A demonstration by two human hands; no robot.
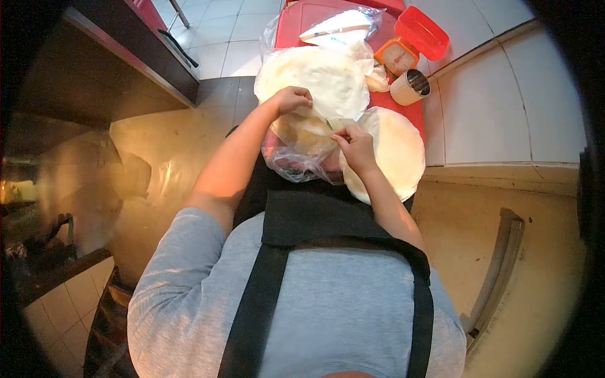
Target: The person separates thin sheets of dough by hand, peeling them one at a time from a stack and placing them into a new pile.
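Observation:
Two large round pale sheets, like flatbreads, lie on a red surface (413, 116). My left hand (292, 101) is closed at the lower edge of the left round sheet (315, 75); its fingertips pinch something I cannot make out. My right hand (355, 146) pinches the edge of a thin translucent sheet (302, 133) between the two rounds, beside the right round sheet (397, 151). Under that thin sheet lies a crumpled clear plastic bag (296, 165), nearest my lap.
Behind the rounds is a plastic-wrapped white item (340, 28). At the back right stand an orange scale (398, 57), a red container (423, 33) and a metal cup (409, 87). A tiled wall (498, 101) runs along the right; a dark-edged counter (126, 57) is at left.

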